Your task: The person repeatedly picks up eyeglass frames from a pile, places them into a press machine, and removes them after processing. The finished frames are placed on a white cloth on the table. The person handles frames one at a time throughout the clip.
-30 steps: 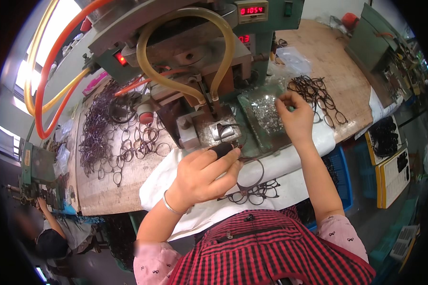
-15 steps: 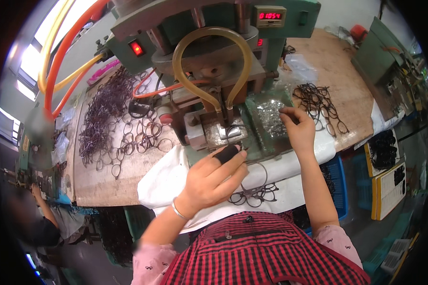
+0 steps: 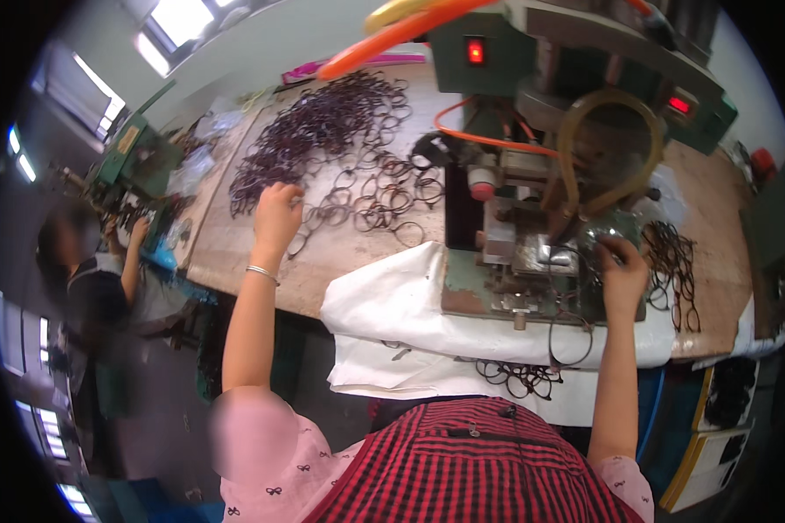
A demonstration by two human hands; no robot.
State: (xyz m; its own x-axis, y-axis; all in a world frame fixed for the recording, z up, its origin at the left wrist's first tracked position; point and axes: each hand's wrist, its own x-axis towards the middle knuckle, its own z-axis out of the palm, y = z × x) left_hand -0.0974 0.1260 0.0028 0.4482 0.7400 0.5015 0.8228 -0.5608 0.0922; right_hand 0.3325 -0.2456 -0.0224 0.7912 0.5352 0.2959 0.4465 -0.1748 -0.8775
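Observation:
My left hand [image 3: 279, 216] is over the near edge of a large heap of dark eyeglass frames [image 3: 327, 126]. Its fingers are curled in, and whatever may be between them is hidden. At the bench press [image 3: 541, 166], my right hand [image 3: 624, 277] is beside the metal fixture [image 3: 532, 254], fingertips pinched together. Anything in that pinch is too small or blurred to name. One eyeglass frame [image 3: 570, 363] hangs from the fixture over the front of the press base, close to the right hand's fingertips.
Loose eyeglass frames [image 3: 384, 196] spread left of the press. More frames lie at the right [image 3: 669, 261] and on white cloth [image 3: 388, 305] at the table's front edge. A yellowish hose [image 3: 650, 131] loops before the press. Another person [image 3: 100, 270] works at the far left.
My left hand has left the press fixture and moved left to the heap. The right hand has come from the tray of small shiny pieces toward the fixture. The view has swung left.

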